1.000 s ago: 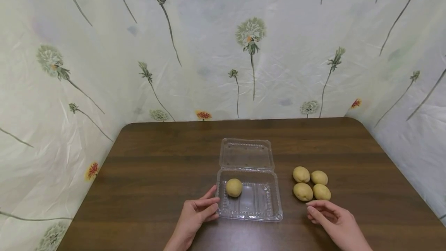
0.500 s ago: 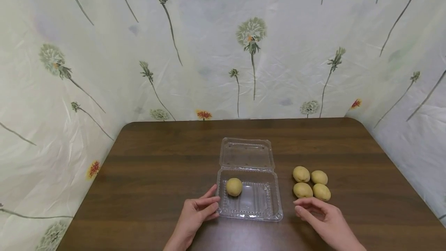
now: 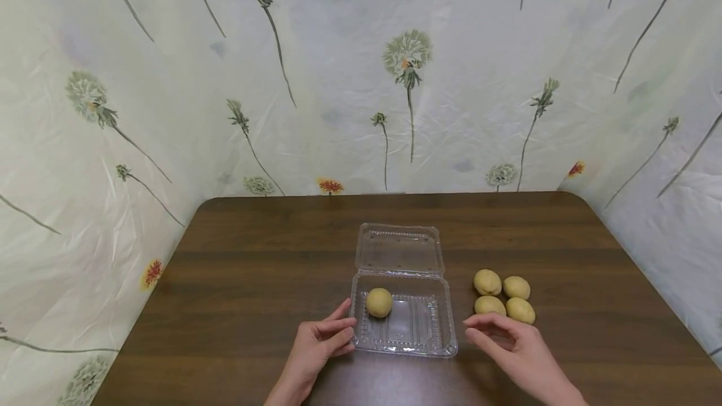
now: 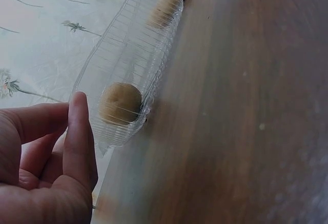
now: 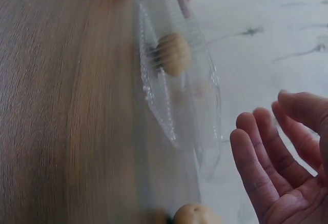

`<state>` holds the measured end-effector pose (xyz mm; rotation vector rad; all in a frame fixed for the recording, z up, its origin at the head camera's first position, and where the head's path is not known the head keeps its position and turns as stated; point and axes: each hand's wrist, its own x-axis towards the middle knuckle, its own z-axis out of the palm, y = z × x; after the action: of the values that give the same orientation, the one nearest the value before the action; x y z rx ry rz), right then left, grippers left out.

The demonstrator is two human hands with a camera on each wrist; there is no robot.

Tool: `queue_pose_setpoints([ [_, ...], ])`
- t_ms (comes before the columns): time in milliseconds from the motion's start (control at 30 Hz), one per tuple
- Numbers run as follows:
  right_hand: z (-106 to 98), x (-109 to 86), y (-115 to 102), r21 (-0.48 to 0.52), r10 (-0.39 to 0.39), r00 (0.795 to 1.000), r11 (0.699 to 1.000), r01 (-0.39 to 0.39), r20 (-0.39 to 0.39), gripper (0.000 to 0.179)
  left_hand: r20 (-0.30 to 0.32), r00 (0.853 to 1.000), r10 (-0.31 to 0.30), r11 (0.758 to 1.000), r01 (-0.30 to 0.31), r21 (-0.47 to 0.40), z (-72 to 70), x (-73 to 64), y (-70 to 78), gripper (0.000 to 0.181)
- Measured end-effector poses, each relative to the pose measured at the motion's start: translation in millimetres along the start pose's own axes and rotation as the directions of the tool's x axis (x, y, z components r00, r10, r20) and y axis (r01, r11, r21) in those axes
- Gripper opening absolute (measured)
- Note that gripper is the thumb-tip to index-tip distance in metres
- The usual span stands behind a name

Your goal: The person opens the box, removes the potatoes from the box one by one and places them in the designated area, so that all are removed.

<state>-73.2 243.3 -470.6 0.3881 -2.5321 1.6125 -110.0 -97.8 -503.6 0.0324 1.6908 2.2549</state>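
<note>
A clear plastic clamshell container [image 3: 414, 352] lies with its lid [image 3: 399, 249] folded back on the table. One potato [image 3: 379, 302] sits in the left part of its base, also seen through the ribbed wall in the left wrist view. My left hand [image 3: 313, 346] pinches the container's left edge between thumb and fingers. Between the container and several potatoes [image 3: 487, 282] grouped on the right, my right hand [image 3: 516, 349] hovers with fingers loosely bent, holding nothing. It partly covers the nearest potato [image 3: 489, 304] in the head view.
The brown wooden table [image 3: 265, 268] reaches back to a pale sheet [image 3: 338, 111] printed with dandelions, which also hangs along both sides. The right-hand potatoes lie close together, a short way from the container's right edge.
My right hand has moved left, from below the potatoes toward the container's right side, and now overlaps one potato in view. The left hand, container and potatoes stay in place.
</note>
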Motion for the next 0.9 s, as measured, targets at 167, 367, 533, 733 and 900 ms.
queue_pose_setpoints([
  [167, 4, 3.1, -4, 0.018, -0.033, 0.999, 0.999, 0.033, 0.022, 0.014, 0.001, 1.0, 0.0, 1.0, 0.0, -0.002, -0.4, -0.1, 0.6, 0.031],
  [367, 7, 5.6, -9, 0.027, -0.04, 0.999, 0.999, 0.039, 0.027, 0.015, 0.001, 1.0, -0.002, 1.0, 0.002, -0.007, 0.1, -0.2, 0.8, 0.031],
  [533, 11, 8.1, -11, 0.03, -0.036, 0.999, 0.999, 0.035, 0.032, 0.014, 0.0, 1.0, -0.004, 1.0, 0.004, -0.004, 0.9, -0.3, 1.6, 0.03],
  [733, 16, 12.3, -14, 0.048, -0.094, 0.994, 0.995, 0.091, 0.059, 0.017, -0.001, 1.0, -0.005, 1.0, 0.005, 0.004, 1.2, -0.6, 2.3, 0.03],
  [900, 22, 17.7, -16, 0.097, -0.112, 0.989, 0.99, 0.103, 0.092, 0.02, -0.001, 1.0, -0.005, 1.0, 0.005, 0.006, 1.3, -0.6, 2.1, 0.03],
])
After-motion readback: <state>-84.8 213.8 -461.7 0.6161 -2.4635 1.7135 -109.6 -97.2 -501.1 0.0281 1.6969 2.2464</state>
